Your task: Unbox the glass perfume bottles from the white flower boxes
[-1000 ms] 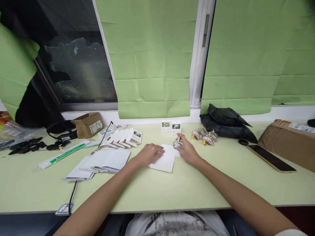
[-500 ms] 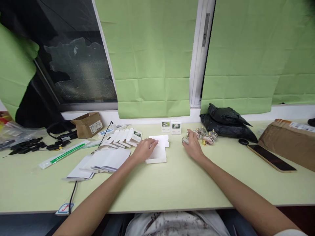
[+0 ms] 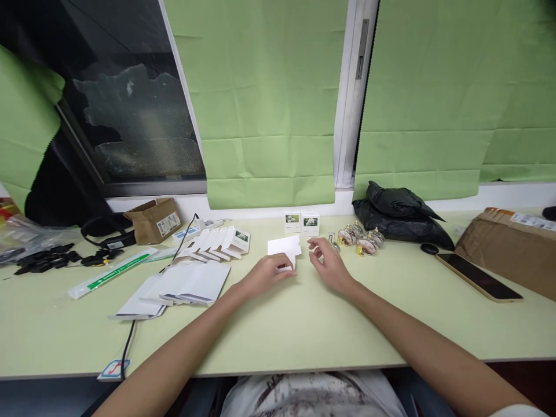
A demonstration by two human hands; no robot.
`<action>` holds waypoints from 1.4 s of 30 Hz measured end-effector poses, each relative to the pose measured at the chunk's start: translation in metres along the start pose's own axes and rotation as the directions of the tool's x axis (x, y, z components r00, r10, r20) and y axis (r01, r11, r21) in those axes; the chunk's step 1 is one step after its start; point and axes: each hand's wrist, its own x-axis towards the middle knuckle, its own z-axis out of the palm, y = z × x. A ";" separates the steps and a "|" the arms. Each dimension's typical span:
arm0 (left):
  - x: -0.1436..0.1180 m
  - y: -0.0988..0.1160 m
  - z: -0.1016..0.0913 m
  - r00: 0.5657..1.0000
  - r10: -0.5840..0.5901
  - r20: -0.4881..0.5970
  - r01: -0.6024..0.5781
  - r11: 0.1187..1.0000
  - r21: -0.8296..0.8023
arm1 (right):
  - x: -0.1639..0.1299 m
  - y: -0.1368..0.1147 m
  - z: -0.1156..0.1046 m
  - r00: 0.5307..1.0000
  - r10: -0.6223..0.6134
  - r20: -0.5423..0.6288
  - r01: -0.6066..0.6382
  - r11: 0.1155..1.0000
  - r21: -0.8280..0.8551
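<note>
My left hand (image 3: 270,274) grips the near part of an unfolded white cardboard box (image 3: 283,245), thumb and fingers bent around it. The box's far panel and side tab stand out beyond my fingers. Just to its right, my right hand (image 3: 332,267) hovers with thumb and fingers apart, apparently holding nothing. Behind that hand a small shiny clear object (image 3: 333,240) is partly hidden. Beyond it lie several clear, rounded ornament-like pieces (image 3: 369,241) with gold parts. Two small white boxes (image 3: 310,225) with flower pictures stand at the back.
To the left lie flattened white boxes (image 3: 195,281) and a row of part-folded ones (image 3: 217,242). A brown carton (image 3: 157,221) stands behind them. Black plastic parcels (image 3: 403,223), a phone (image 3: 478,277) and a large brown package (image 3: 508,252) occupy the right side.
My right hand has left the ornament-like pieces and moved left toward the box, fingers apart. My left hand has shifted right and nearer, closing on the box's near part.
</note>
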 end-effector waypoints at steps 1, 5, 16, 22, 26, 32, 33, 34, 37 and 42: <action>0.001 0.003 0.000 0.999 -0.021 -0.050 0.019 0.998 -0.052 | -0.001 0.001 0.003 0.999 0.029 0.024 -0.030 0.999 0.018; 0.005 0.011 -0.001 0.947 -0.137 -0.291 0.055 0.960 -0.275 | -0.004 0.007 0.010 0.985 0.125 0.116 -0.144 0.975 0.168; 0.014 -0.020 0.020 0.830 -0.473 -0.297 0.159 0.709 -0.687 | 0.000 0.009 0.020 0.923 0.118 0.365 -0.347 0.667 0.660; 0.013 -0.029 0.027 0.769 -0.573 -0.283 0.260 0.685 -0.681 | -0.003 -0.003 0.016 0.921 0.102 0.377 -0.348 0.649 0.676; 0.013 -0.021 0.027 0.844 -0.430 -0.322 0.217 0.821 -0.528 | -0.005 -0.004 0.021 0.924 0.111 0.366 -0.328 0.721 0.610; 0.010 -0.007 0.026 0.969 -0.237 -0.076 0.168 0.848 -0.502 | -0.006 -0.002 0.028 0.943 0.117 0.310 -0.292 0.737 0.610; 0.009 -0.006 0.025 0.969 -0.246 -0.026 0.194 0.820 -0.538 | -0.005 -0.001 0.028 0.948 0.137 0.287 -0.289 0.748 0.597; 0.008 -0.004 0.024 0.965 -0.261 0.011 0.220 0.791 -0.570 | -0.004 0.001 0.027 0.954 0.163 0.250 -0.284 0.759 0.586; 0.006 0.000 0.024 0.958 -0.283 0.048 0.255 0.760 -0.598 | 0.000 0.009 0.026 0.966 0.231 0.116 -0.255 0.775 0.578; 0.006 0.003 0.026 0.948 -0.320 0.006 0.263 0.770 -0.582 | 0.002 0.013 0.024 0.963 0.251 0.096 -0.253 0.723 0.644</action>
